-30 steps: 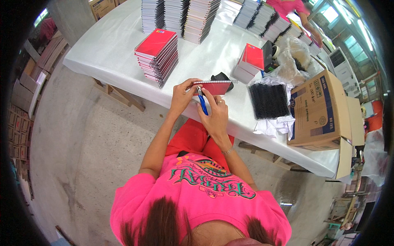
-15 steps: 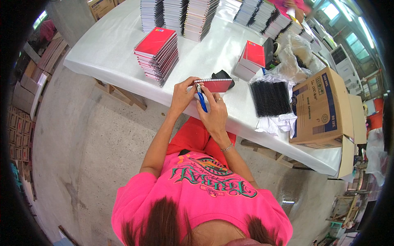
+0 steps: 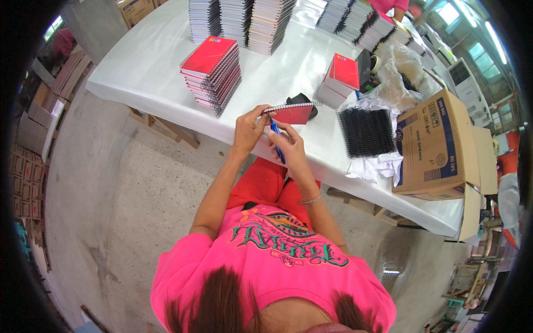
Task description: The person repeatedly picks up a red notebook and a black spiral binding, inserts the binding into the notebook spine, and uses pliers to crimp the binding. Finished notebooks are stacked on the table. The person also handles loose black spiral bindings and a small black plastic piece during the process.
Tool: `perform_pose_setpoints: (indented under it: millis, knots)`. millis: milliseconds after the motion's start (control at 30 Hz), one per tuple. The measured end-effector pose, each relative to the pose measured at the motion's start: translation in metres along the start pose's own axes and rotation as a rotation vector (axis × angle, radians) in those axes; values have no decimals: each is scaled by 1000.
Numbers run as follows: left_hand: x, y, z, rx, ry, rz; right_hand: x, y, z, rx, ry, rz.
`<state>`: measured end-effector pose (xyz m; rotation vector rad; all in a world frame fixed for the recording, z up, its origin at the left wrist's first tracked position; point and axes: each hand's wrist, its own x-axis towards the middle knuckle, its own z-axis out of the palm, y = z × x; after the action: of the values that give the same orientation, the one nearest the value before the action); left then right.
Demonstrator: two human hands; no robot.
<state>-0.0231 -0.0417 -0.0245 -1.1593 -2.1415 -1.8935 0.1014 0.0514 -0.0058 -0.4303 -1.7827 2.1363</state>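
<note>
- Centre frame, the red notebook (image 3: 292,115) stretched left to right, coil (image 3: 297,105) along its upper edge, left end pinched by the left hand (image 3: 249,130).
- The right hand (image 3: 293,149) grasped blue pliers (image 3: 276,140), nose pointing upper left (tips hard to make out).

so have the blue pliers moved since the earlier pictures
Yes, slightly: the handles of the blue pliers have shifted lower in the view, judged against the cardboard box.

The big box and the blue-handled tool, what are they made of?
The big box looks like cardboard: dull brown, with stiff flaps. The blue-handled tool probably has plastic grips, smooth and bright; its tip is too small to tell.
</note>
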Motion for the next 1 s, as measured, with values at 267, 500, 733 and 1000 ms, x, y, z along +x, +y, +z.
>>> perform_pose_setpoints:
  millis: [267,500,733,1000]
  knots:
    - [3,0,1,-2,-6,-8,-7,-14,1,215,-82,217]
    - [8,39,-14,17,13,-209,-6,-6,-58,-515,388,-363]
    - [48,73,-61,-188,379,-47,5,30,-97,-1251,768,-311]
    - [115,75,-145,-114,586,-74,1,28,-89,-1274,781,-367]
